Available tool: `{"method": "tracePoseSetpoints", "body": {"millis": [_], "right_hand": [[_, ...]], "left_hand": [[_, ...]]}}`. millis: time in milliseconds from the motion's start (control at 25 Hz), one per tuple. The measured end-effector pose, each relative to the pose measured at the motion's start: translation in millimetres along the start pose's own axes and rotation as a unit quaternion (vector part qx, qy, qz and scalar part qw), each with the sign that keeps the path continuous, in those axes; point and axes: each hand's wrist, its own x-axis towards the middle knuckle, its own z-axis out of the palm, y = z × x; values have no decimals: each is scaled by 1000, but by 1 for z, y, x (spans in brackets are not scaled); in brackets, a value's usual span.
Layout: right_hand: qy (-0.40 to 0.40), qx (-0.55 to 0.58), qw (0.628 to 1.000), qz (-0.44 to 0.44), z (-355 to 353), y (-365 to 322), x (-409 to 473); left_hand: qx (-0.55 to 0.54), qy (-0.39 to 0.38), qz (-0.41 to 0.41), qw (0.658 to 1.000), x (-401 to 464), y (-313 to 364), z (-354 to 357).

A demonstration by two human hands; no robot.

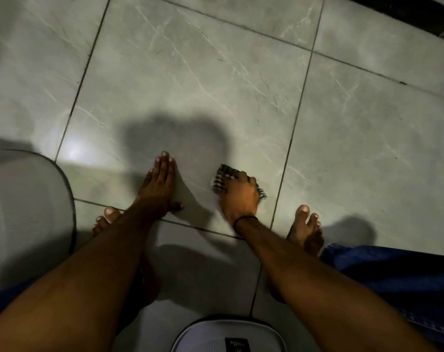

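My right hand [240,196] grips a scrubbing brush [222,177] with dark bristles, pressed down on the grey marble-pattern floor tile [190,85]. A thin dark band circles that wrist. My left hand [158,185] lies flat on the same tile, fingers straight and together, a little to the left of the brush. Both forearms reach down from the bottom of the view.
My bare feet stand on the tiles, one behind the left forearm [106,217], one at the right [306,228]. A white rounded fixture [25,212] fills the left edge. A grey-white object [223,334] sits at bottom centre. Blue cloth [393,270] lies at right. A dark strip [406,11] runs along the top right.
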Motion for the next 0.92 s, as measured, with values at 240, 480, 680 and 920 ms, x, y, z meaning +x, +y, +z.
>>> {"method": "tracePoseSetpoints", "body": {"millis": [240, 480, 680, 920], "right_hand": [[4, 266, 957, 118, -15, -31, 29], [-66, 397, 897, 184, -26, 2, 51], [-42, 387, 894, 221, -47, 31, 62], [-23, 425, 879, 217, -85, 34, 61]], "left_hand": [[-188, 194, -75, 960, 7, 25, -20], [-408, 109, -176, 890, 29, 58, -29], [-405, 114, -174, 890, 32, 82, -28], [-581, 89, -140, 797, 14, 98, -51]]}}
